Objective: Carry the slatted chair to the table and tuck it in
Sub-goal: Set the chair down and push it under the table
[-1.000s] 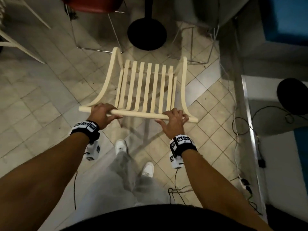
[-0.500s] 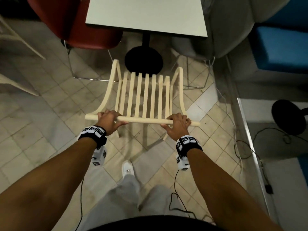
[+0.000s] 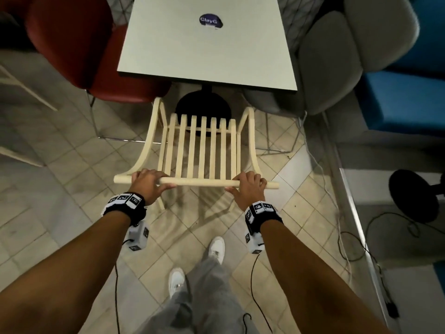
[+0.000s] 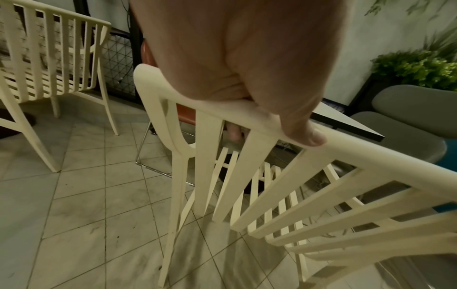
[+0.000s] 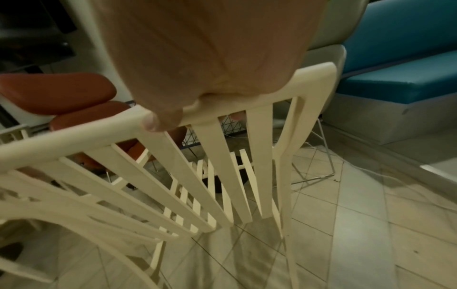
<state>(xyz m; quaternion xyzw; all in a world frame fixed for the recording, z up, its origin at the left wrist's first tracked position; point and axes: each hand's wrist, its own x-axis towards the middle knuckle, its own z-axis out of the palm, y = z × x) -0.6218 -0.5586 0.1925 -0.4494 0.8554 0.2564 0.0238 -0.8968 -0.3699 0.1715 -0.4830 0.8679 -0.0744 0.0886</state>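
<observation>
The cream slatted chair (image 3: 199,150) is in front of me, its seat facing the pale square table (image 3: 207,44). My left hand (image 3: 149,183) grips the top rail of the backrest near its left end, thumb under the rail. My right hand (image 3: 248,185) grips the same rail near its right end. In the left wrist view the chair (image 4: 247,176) shows my left hand (image 4: 284,109) curled over the rail. In the right wrist view my right hand (image 5: 197,101) wraps the chair (image 5: 222,176) rail. The seat's front edge lies just short of the table's near edge, above the black pedestal base (image 3: 203,109).
A red chair (image 3: 79,51) stands left of the table, a grey padded chair (image 3: 337,59) right of it. A blue bench (image 3: 404,100) lies further right. Another cream slatted chair (image 4: 49,64) stands to the left. Cables (image 3: 349,237) run along the floor at right.
I have walked forward with the chair in both hands. The table has come fully into view and the chair's seat is now close to its near edge.
</observation>
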